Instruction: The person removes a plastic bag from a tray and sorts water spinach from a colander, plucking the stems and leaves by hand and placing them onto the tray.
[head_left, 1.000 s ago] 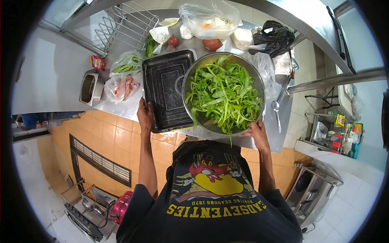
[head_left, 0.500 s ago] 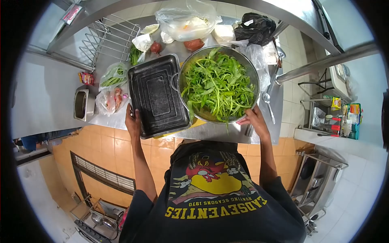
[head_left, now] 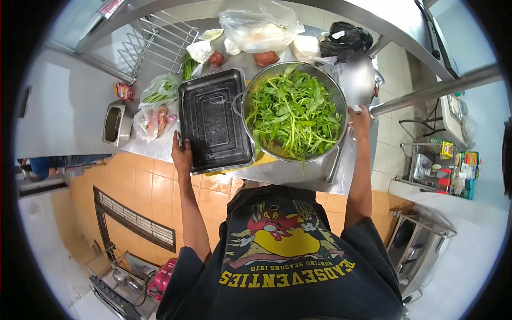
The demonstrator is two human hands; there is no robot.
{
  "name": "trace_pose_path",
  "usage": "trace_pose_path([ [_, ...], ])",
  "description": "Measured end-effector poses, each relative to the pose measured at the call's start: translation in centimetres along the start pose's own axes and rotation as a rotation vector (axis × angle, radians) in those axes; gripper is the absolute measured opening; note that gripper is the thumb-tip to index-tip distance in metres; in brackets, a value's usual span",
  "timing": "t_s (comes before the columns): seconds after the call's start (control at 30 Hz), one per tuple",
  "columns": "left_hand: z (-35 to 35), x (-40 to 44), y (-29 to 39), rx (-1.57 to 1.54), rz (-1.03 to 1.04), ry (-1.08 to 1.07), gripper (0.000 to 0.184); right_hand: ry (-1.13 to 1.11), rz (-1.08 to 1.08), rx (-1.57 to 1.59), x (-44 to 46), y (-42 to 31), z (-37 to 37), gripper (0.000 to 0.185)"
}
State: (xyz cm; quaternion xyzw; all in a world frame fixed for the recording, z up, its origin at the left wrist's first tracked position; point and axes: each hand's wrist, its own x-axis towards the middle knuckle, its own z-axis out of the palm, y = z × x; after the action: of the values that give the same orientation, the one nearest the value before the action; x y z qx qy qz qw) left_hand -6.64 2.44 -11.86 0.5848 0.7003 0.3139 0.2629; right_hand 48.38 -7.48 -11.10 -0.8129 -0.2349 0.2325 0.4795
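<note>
A dark, worn baking tray [head_left: 216, 128] lies on the steel worktable, its right side against a mesh colander [head_left: 342, 133]. Leafy green stalks [head_left: 298, 112] fill the colander. My left hand [head_left: 182, 156] grips the tray's lower left edge, thumb at the rim and fingers along the outer side. At the colander's right edge, my right hand [head_left: 360, 121] has its fingers curled. Just beyond those fingertips is a pale, blurred oval shape [head_left: 358, 80]; I cannot tell what it is, or whether the hand holds it or the rim. A yellow board [head_left: 264, 158] shows partly beneath.
Behind stand a clear plastic bag [head_left: 258, 26], onions [head_left: 216, 59], white packages [head_left: 305, 48] and a black bag [head_left: 346, 40]. Left are bagged vegetables [head_left: 159, 90], a steel container [head_left: 117, 124] and a wire rack [head_left: 157, 45]. A metal post [head_left: 426, 93] crosses the right side.
My right hand has moved from the colander's lower right rim up to its right side. The blurred oval now appears there. The view has shifted slightly; my left hand stays on the tray.
</note>
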Motion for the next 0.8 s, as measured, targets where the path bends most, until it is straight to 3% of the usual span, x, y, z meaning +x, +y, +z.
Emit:
trace_pose_path([
  [0.03, -0.3, -0.1, 0.5, -0.08, -0.097, -0.047, 0.057, -0.003, -0.036, -0.009, 1.5, 1.3, -0.2, 0.045],
  [0.07, 0.1, -0.3, 0.0, -0.053, -0.013, 0.013, 0.056, -0.005, -0.073, -0.016, 2.8, 2.1, -0.4, 0.038],
  [0.1, 0.1, -0.4, -0.2, -0.038, -0.002, 0.031, 0.054, 0.026, -0.166, 0.035, 2.8, 1.3, -0.4, 0.02],
  [0.23, -0.3, -0.8, 0.4, -0.048, -0.093, -0.015, 0.05, 0.08, -0.282, 0.237, 1.5, -3.1, -0.2, 0.01],
  [0.33, 0.0, -0.3, -1.9, -0.103, -0.01, -0.019, 0.049, 0.161, -0.353, 0.325, 1.4, -4.7, 0.1, 0.013],
  [0.37, 0.6, 0.1, -3.8, -0.083, 0.135, 0.043, 0.048, 0.208, -0.399, 0.431, 1.3, -5.7, 0.0, 0.016],
  [0.5, 0.0, 0.1, -1.7, -0.045, -0.005, 0.012, 0.047, 0.225, -0.488, 0.319, 1.0, -9.9, -3.1, 0.019],
  [0.6, 0.1, 0.1, -1.2, -0.029, -0.001, 0.038, 0.048, 0.241, -0.541, 0.243, -0.2, -13.3, -4.6, 0.019],
  [0.63, -0.1, 0.0, -0.7, 0.125, 0.014, 0.087, 0.047, 0.204, -0.554, 0.25, -0.2, -13.7, -4.9, 0.018],
  [0.8, 0.7, 0.5, 3.0, 0.103, 0.249, 0.355, 0.041, 0.249, -0.728, 0.264, -0.9, -15.6, -4.5, 0.015],
])
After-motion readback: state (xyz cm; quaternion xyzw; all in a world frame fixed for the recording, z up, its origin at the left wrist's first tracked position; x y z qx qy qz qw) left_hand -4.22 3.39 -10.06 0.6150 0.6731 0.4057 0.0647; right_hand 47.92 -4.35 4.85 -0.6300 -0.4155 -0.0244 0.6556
